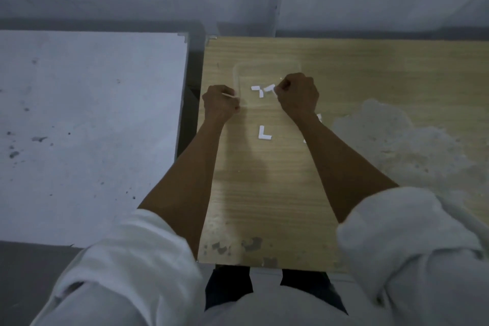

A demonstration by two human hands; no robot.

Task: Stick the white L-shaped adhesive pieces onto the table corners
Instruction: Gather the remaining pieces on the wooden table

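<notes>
A clear plastic tray (239, 71) lies on the wooden table (264, 193). Inside it lies a white L-shaped piece (257, 91), and a second piece (269, 87) is pinched in the fingertips of my right hand (297, 95) over the tray. My left hand (221, 103) is closed at the tray's left edge, with a thin white strip between its fingers. Another white L-shaped piece (264, 133) rests flat on the table between my forearms. Bits of white show beside my right wrist (319, 117), mostly hidden by the arm.
A white, speckled table (87, 127) stands to the left, across a narrow gap. Crumpled clear plastic (391, 137) lies on the wooden table at the right. Scuffed patches (251, 243) mark the near edge.
</notes>
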